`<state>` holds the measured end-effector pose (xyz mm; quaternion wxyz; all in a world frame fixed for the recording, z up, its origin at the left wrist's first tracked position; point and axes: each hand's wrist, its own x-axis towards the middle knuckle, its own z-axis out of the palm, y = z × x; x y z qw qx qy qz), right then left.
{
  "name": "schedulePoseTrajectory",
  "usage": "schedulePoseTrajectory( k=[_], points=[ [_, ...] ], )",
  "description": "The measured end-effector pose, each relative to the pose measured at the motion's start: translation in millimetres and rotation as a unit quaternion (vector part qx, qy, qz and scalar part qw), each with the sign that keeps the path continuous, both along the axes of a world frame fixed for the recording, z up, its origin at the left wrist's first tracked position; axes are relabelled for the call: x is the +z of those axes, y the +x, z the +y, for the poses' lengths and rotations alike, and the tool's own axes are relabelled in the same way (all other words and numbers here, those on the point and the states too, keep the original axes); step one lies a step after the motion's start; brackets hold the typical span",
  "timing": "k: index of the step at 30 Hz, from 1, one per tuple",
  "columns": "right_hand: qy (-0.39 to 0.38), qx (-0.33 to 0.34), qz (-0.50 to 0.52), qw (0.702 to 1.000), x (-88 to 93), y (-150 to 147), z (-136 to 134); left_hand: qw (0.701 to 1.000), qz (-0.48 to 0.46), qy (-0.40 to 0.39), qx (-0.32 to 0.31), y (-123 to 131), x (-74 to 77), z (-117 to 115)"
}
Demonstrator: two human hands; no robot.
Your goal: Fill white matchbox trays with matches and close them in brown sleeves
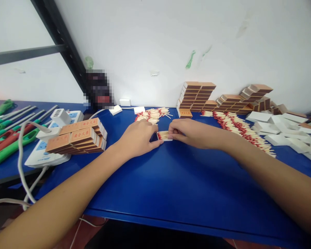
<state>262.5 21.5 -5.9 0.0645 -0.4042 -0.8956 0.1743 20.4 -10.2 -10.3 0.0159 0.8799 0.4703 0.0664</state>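
Note:
A small white matchbox tray (163, 139) filled with red-tipped matches lies on the blue table between my hands. My left hand (141, 137) grips its left end, thumb in front and fingers behind. At the tray's right end, the curled fingers of my right hand (182, 130) are closed on it, next to the pale ends of the matches; their exact grip is partly hidden. Just behind my left hand lies a loose pile of matches (155, 115). A long row of matches (238, 129) spreads out behind my right forearm.
Stacked matchboxes (197, 97) stand against the wall, with more boxes (233, 102) to their right. White empty trays (282, 126) are heaped at far right. On the left, bundled matchboxes (77, 136) rest on a power strip (45, 154) with a white cable (20, 155), near green- and red-handled tools (15, 131).

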Motion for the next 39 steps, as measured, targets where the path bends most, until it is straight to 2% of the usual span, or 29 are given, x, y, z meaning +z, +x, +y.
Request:
schedulePoseTrajectory(
  k=[7,15,23,31,39],
  points=[
    [-0.037,-0.013,-0.01,0.999,3.3,1,-3,1.0,-0.003,-0.001,-0.004,1,-0.1,-1],
    [-0.046,-0.018,0.003,0.999,6.4,0,-3,1.0,-0.003,-0.001,-0.01,1,-0.5,1],
    [-0.052,-0.023,0.038,0.998,1.4,-7,-3,1.0,0.002,-0.002,-0.004,1,-1.0,0],
    [-0.036,-0.005,0.124,0.992,-10.1,-10,4,1.0,0.004,-0.004,-0.008,1,0.0,-1],
    [-0.033,-0.015,0.13,0.991,-16.1,-15,3,1.0,-0.003,0.0,-0.009,1,-0.6,0]
  ],
)
